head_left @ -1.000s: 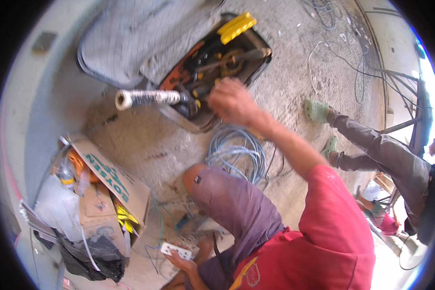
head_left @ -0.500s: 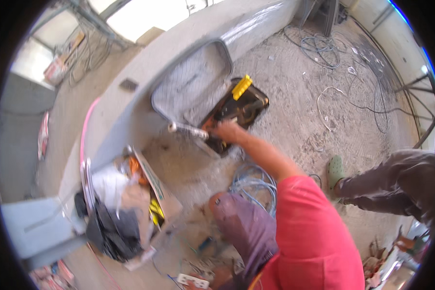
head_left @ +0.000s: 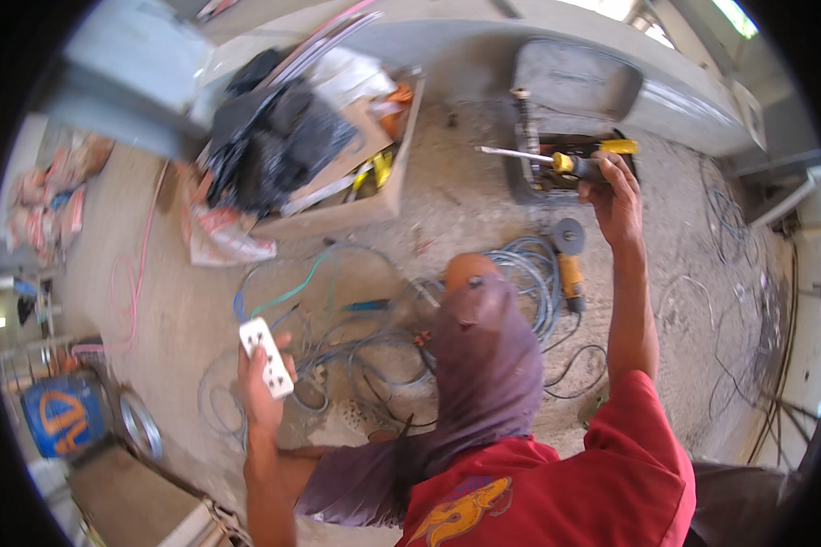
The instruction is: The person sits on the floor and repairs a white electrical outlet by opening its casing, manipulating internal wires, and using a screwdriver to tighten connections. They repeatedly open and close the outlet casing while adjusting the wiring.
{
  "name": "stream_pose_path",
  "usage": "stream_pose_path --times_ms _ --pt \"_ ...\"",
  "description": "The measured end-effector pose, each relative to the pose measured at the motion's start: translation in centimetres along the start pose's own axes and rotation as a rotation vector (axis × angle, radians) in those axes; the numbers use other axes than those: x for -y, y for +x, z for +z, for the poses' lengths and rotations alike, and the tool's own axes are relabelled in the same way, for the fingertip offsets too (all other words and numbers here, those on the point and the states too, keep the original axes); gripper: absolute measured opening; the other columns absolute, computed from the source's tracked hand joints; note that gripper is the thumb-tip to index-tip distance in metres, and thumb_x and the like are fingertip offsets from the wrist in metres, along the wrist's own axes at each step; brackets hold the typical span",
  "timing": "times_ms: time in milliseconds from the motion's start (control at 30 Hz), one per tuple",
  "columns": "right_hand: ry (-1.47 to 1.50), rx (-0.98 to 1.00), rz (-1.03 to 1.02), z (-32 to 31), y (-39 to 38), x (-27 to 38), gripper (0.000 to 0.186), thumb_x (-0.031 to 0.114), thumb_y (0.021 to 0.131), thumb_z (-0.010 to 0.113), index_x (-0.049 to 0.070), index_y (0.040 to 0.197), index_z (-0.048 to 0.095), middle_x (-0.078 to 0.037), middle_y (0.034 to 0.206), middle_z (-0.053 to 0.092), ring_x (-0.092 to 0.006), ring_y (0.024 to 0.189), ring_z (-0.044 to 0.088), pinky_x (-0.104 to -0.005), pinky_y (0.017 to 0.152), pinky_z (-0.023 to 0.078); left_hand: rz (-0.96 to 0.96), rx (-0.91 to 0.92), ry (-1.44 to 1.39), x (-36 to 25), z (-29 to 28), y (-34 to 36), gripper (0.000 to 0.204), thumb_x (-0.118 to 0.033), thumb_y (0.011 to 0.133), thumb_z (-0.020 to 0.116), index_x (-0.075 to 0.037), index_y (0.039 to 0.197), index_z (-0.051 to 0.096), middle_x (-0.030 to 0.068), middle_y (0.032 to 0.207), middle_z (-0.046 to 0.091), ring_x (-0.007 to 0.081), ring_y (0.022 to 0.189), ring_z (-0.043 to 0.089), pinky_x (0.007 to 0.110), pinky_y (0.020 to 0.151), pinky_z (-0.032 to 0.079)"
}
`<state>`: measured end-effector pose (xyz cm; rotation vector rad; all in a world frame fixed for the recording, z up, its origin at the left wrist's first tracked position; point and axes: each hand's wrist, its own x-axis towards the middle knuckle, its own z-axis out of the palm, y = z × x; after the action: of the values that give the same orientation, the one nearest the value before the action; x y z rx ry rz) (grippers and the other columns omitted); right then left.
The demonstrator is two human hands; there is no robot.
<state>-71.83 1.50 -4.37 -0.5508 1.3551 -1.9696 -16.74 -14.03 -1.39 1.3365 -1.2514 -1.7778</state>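
Observation:
My left hand [head_left: 261,392] is closed around a white multi-socket outlet strip [head_left: 266,357], with the thumb across its face. Blue and green wires [head_left: 287,294] lie by the strip's upper end; whether they join it I cannot tell. My right arm reaches forward, and my right hand [head_left: 618,201] grips a screwdriver [head_left: 566,164] with a yellow and dark handle. Its long shaft points left, above an open grey tool case [head_left: 575,80] holding tools. A yellow-handled tool [head_left: 618,146] lies in the case beside my right fingers.
An angle grinder [head_left: 570,273] and coiled grey cable [head_left: 524,260] lie on the floor beyond my knee. Left of the case stands a cardboard box [head_left: 337,221] with a black plastic bag [head_left: 278,146]. A blue drum [head_left: 64,415] stands far left. Another person's dark trouser leg [head_left: 739,501] shows lower right.
My right hand has come up from inside the tool case with the screwdriver. The view has swung left, and my left hand with the outlet strip is now fully visible.

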Motion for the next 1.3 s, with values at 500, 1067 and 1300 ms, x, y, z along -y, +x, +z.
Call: stream_pose_path --times_ms 500,1067,1300 --pt "-0.88 0.439 -0.026 11.4 -6.3 -13.6 0.025 0.01 0.077 0.071 0.0 0.098 0.064 -0.005 0.093 0.066 -0.0129 0.088 0.06 -0.0278 0.078 0.048 0.07 0.224 -0.297 9.9 -10.3 9.1 0.041 -0.028 0.098 0.051 -0.004 0.131 0.046 0.0145 0.116 0.061 0.0146 0.076 0.055 0.029 0.065 0.049" --pt "-1.327 -0.179 0.047 -5.5 -13.8 -29.1 0.028 0.024 0.08 0.07 0.005 0.1 0.064 -0.017 0.1 0.062 -0.0355 0.102 0.059 -0.0427 0.089 0.046 0.304 -0.011 -0.386 18.8 -18.0 1.3 0.041 -0.03 0.1 0.047 -0.006 0.133 0.044 0.0119 0.123 0.056 0.0143 0.08 0.052 0.032 0.067 0.044" --pt "-1.449 0.668 -0.491 5.8 -12.4 -28.5 0.029 0.01 0.078 0.066 0.005 0.106 0.061 -0.016 0.116 0.056 -0.0365 0.113 0.052 -0.0431 0.096 0.045 0.235 0.021 -0.367 17.0 -14.1 1.9 0.041 -0.025 0.097 0.053 -0.008 0.132 0.043 0.0188 0.116 0.061 0.0189 0.074 0.059 0.032 0.06 0.051"
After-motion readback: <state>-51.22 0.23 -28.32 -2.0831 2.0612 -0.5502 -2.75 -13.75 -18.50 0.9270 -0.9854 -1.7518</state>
